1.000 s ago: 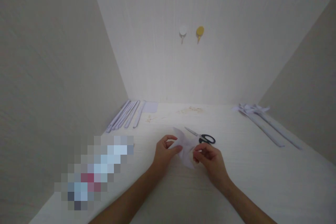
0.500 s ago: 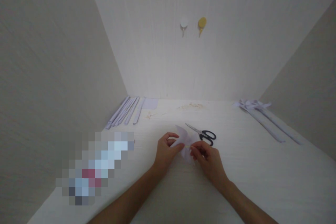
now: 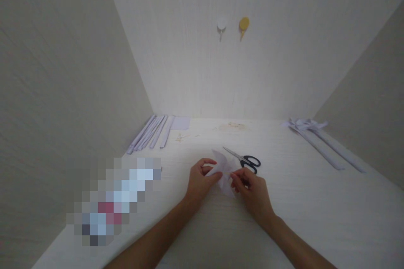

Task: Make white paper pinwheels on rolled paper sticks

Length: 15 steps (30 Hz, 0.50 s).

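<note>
Hands pinching a small white folded paper piece (image 3: 224,175) over the middle of the pale wooden bench (image 3: 315,210).

The left hand (image 3: 199,180) nips the paper's left side between thumb and fingers, and the right hand (image 3: 251,187) nips its right side the same way, so the paper sits between them, just above the bench top. Black-handled metal scissors (image 3: 244,160) lie just behind the paper and right hand, near but apart. A row of long white paper strips (image 3: 151,133) lies at the back left corner, with a flat white paper sheet (image 3: 181,123) beside it. More long folded white paper strips (image 3: 318,138) lie at the back right edge. A white wall hook (image 3: 221,25) and a yellow wall hook (image 3: 243,24) hang on the back wall. A blurred patch covers something at the left edge.
</note>
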{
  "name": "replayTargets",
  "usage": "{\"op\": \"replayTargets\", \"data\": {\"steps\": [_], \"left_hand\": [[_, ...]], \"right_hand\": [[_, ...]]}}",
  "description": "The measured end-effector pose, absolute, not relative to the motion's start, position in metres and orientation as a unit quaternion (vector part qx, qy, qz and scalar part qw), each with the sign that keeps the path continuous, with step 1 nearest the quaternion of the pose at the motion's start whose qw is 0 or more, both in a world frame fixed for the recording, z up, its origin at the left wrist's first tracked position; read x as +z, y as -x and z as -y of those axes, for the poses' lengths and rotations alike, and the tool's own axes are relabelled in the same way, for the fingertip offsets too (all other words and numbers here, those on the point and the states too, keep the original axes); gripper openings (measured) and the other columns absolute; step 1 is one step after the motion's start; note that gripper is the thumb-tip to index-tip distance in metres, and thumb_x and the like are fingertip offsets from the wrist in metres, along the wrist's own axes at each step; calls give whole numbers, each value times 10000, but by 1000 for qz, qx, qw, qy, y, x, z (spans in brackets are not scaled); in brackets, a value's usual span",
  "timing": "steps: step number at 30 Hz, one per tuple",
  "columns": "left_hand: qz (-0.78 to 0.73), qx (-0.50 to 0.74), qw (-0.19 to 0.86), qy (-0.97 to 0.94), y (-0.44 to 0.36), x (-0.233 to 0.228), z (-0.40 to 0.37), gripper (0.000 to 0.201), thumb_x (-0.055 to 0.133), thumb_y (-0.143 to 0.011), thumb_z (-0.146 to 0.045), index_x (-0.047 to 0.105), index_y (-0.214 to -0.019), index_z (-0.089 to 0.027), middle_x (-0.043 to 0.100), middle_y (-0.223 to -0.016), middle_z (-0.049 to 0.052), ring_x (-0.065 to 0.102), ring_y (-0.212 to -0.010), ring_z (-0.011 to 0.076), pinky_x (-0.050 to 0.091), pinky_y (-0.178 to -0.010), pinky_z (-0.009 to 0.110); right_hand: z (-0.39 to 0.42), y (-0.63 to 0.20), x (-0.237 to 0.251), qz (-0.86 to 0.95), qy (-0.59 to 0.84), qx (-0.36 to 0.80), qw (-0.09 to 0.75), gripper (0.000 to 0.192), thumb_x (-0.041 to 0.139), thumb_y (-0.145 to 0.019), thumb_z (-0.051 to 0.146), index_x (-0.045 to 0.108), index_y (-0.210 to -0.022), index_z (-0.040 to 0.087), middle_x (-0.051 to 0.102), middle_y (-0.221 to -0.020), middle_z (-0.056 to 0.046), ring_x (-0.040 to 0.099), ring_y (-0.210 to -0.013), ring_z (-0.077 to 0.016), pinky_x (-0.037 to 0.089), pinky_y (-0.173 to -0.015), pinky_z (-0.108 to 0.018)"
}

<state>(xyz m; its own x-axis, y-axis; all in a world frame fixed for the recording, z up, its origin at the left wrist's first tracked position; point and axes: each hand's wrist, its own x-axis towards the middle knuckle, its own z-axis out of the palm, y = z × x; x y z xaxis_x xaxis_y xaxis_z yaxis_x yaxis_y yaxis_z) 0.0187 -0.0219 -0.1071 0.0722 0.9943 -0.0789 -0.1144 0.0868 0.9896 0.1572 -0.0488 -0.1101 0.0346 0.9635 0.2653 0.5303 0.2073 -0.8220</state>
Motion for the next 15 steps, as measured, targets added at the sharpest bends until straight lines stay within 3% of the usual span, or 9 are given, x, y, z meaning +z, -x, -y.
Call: {"op": "replayTargets", "data": {"steps": [15], "left_hand": [[-474,490,565,-465,-20,-107,21,297,620,-546,-153,490,-813,-140,625,-557,-2,542,-445,109,385,-440,192]], "right_hand": [[48,-155,-110,666,582,200,422,194,445,-755,286,493,-601,178,565,-478,11,510,-413,-102,368,-422,-187]]}}
